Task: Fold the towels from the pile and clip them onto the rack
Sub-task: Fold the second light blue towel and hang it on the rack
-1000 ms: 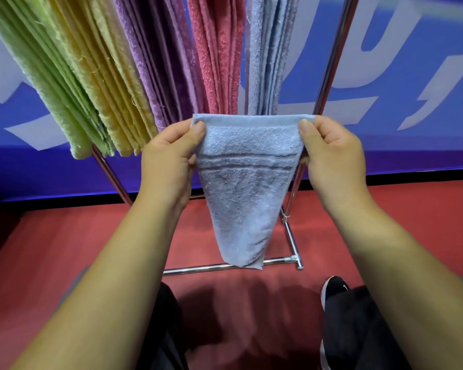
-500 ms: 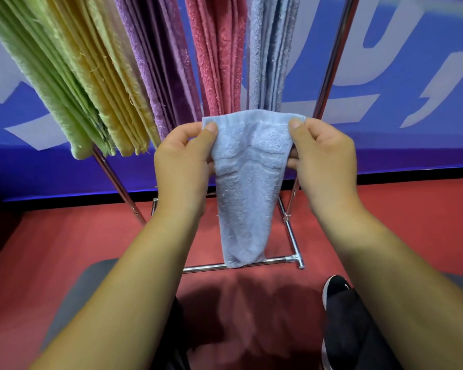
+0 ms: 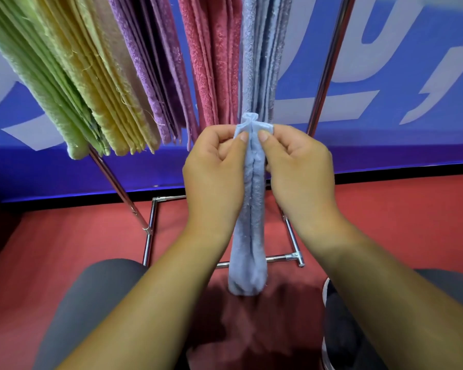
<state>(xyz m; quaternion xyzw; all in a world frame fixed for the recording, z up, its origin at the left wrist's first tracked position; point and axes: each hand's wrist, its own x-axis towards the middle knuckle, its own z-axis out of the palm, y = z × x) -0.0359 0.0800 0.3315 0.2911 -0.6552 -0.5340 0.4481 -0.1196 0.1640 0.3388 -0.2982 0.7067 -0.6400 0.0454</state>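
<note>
The held towel (image 3: 251,209) hangs mid-frame between left hand (image 3: 214,172) and right hand (image 3: 300,169), below hung towels (image 3: 145,62) on the rack (image 3: 328,62).

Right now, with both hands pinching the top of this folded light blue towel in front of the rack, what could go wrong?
The left hand and right hand pinch the light blue towel only at its bunched top; its loose lower end could splay, probably undoing the fold.
The hung blue towels crowd directly behind it, so lifting it may snag or knock them.
No clip shows, so one hand may need to let go to find one.
</note>
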